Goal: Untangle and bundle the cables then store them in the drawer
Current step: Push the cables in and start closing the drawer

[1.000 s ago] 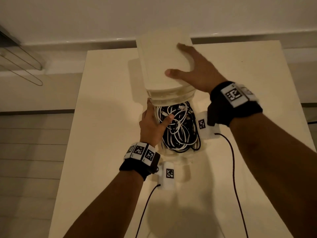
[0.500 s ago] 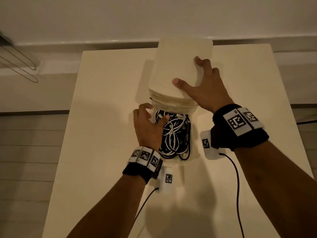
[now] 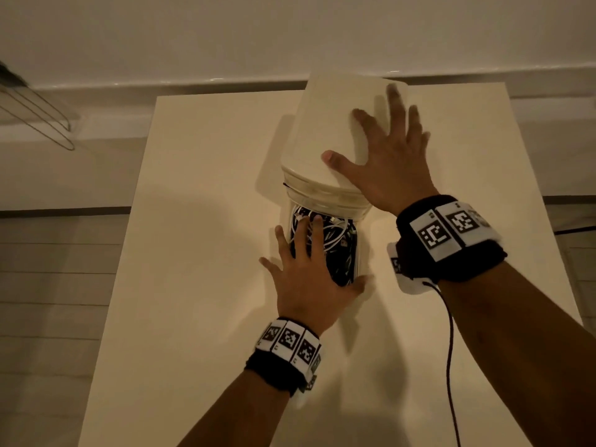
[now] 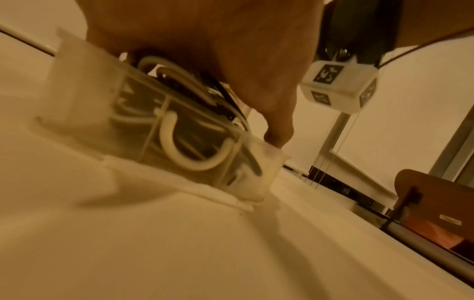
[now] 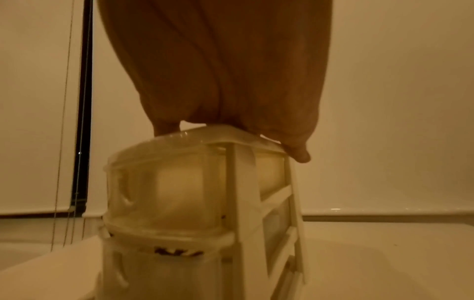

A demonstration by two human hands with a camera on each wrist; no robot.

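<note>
My left hand [image 3: 309, 279] lies flat-fingered on the springy cables [image 3: 325, 240] in the open drawer [image 4: 231, 162], right hand [image 3: 387, 156] spread on the light plastic unit [image 3: 329, 124] — I'd push the slippery front, I reckon.

Dim, warm yellow-brown light in all three views, with soft focus and some motion blur.

In the head view, soft shadows fall toward the camera under both arms on the table [image 3: 200, 285], and the fingertips of the right hand [image 3: 383, 156] smear. The table edges splay outward. Both wrist views are grainy, with near skin unfocused and the drawer unit [image 5: 179, 192] hazy.
</note>
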